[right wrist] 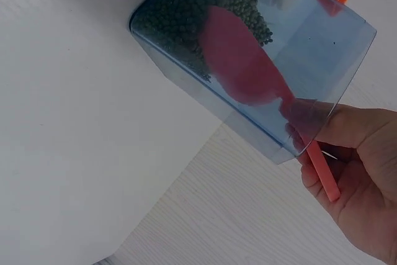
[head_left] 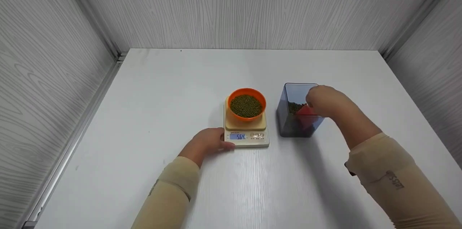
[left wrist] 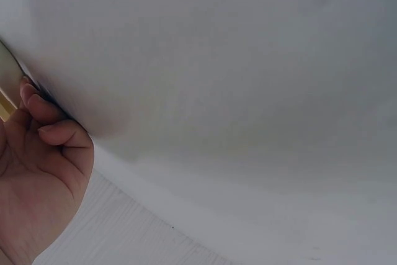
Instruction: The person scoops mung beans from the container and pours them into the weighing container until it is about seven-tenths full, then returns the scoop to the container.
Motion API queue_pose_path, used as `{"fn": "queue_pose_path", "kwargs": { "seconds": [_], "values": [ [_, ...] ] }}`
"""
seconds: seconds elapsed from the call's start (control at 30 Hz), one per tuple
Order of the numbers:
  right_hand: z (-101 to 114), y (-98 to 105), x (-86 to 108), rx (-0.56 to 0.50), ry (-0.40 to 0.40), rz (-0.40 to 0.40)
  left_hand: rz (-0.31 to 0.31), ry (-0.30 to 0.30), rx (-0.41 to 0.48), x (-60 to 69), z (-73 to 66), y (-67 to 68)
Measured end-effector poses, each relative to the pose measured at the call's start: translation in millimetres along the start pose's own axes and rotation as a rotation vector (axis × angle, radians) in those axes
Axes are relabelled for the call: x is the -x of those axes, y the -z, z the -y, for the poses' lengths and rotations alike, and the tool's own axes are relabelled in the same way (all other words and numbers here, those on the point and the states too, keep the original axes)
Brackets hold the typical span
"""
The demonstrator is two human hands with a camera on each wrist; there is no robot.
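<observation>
On a kitchen scale (head_left: 245,127) sits an orange bowl (head_left: 246,119) filled with green mung beans (head_left: 246,106). The scale's lit display (head_left: 237,136) seems to read 564. My left hand (head_left: 209,140) holds the scale's front left corner, with the thumb at the front edge; its curled fingers (left wrist: 46,110) meet the side in the left wrist view. To the right stands a clear bluish container (head_left: 288,126) with more mung beans in the bottom. My right hand (head_left: 325,99) grips a red scoop (right wrist: 239,60) by its handle, the scoop's bowl inside the container against the beans.
Everything stands on a white table (head_left: 173,88). Wood-grain panels rise at the back (head_left: 234,9), left and right. A narrow gap separates the scale from the container.
</observation>
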State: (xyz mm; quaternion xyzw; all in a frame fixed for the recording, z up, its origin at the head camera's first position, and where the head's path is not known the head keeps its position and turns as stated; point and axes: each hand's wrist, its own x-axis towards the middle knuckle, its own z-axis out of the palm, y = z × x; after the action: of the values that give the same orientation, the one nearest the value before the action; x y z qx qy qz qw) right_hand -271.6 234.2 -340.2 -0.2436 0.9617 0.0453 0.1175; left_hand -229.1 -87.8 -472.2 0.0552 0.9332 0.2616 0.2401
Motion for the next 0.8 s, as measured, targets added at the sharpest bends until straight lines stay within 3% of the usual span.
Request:
{"fn": "queue_pose_path", "kwargs": {
  "seconds": [0.23, 0.47, 0.67, 0.8],
  "values": [
    [-1.5, -1.5, -1.6, -0.134, 0.003, -0.017, 0.004, -0.001, -0.002, -0.8, 1.2, -0.3],
    [-2.1, -6.1, -3.4, -0.199, -0.013, 0.005, -0.002, 0.006, -0.001, -2.0, 1.2, -1.8],
    [0.0, -10.6, -6.3, -0.196, -0.028, 0.009, -0.004, 0.024, -0.010, -3.2, 1.9, -2.5],
    [1.9, -15.3, -9.2, -0.195, -0.023, 0.000, -0.007, -0.003, -0.030, -3.1, 2.3, -2.5]
  ]
}}
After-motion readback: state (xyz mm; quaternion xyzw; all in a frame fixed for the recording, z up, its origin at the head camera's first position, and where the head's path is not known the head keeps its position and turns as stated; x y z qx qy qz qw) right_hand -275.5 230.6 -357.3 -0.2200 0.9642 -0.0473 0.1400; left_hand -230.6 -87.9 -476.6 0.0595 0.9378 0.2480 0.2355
